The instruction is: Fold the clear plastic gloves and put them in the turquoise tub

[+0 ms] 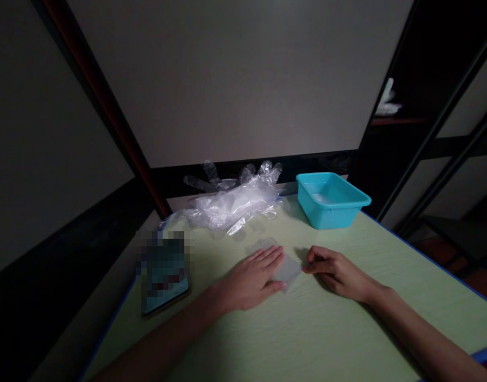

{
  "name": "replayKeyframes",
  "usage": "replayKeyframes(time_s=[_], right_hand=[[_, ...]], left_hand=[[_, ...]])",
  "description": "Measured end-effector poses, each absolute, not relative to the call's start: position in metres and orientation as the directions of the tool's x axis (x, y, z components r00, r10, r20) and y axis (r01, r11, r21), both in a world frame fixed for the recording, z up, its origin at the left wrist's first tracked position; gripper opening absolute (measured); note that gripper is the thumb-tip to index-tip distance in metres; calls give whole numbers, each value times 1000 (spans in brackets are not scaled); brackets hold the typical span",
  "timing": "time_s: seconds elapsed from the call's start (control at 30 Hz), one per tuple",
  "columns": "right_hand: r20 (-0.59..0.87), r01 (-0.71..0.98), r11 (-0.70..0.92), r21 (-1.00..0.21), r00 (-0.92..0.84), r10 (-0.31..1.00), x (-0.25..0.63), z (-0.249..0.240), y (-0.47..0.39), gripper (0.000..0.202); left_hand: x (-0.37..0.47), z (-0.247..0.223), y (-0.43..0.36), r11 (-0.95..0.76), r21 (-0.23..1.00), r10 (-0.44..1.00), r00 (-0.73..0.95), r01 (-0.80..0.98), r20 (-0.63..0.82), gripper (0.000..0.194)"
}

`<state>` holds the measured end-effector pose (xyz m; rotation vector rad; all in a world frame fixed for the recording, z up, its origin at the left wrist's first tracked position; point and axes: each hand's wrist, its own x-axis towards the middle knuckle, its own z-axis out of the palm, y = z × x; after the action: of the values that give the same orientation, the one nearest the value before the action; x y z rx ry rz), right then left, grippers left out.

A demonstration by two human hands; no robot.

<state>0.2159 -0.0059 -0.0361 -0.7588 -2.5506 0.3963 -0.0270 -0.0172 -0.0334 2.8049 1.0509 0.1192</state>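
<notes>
A thin translucent plastic glove (289,273), folded into a small flat shape, lies on the pale green table. My left hand (251,278) rests flat on it, fingers stretched out and thumb apart, covering much of it. At the folded glove's right corner, my right hand (337,273) has its thumb and index finger pinched together, the other fingers curled. Behind them a loose heap of clear disposable gloves (235,204) spreads toward the wall, some glove fingers sticking up.
A turquoise plastic basin (333,204) stands at the back right, with something pale inside. On the left is a device with a blurred-out screen (166,281). The table (307,334) has a blue edge. A wall panel (243,85) rises close behind it.
</notes>
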Motion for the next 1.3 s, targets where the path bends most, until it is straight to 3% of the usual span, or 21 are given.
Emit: replayKeyframes(time_s=[0.43, 0.6, 0.73, 0.87, 1.03, 1.3], right_hand=[[317, 450, 793, -410, -745, 587, 216, -37, -6, 36], [312, 457, 793, -404, -746, 589, 216, -36, -7, 35], [308, 459, 791, -404, -746, 590, 216, -36, -7, 32], [308, 458, 795, -399, -749, 586, 216, -36, -6, 31], [293, 466, 787, -404, -750, 594, 216, -36, -7, 34], [284, 466, 784, -411, -751, 596, 216, -37, -7, 33]], left_hand=[[-60, -51, 18, -500, 125, 859, 472, 857, 197, 56], [-43, -39, -3, -618, 149, 783, 590, 772, 195, 54], [-22, -27, -27, -791, 195, 601, 797, 580, 64, 59], [-16, -23, -34, -835, 227, 517, 856, 502, 7, 62], [-36, -31, -12, -759, 175, 638, 770, 627, 13, 55], [-56, -48, 11, -564, 102, 823, 550, 819, 142, 54]])
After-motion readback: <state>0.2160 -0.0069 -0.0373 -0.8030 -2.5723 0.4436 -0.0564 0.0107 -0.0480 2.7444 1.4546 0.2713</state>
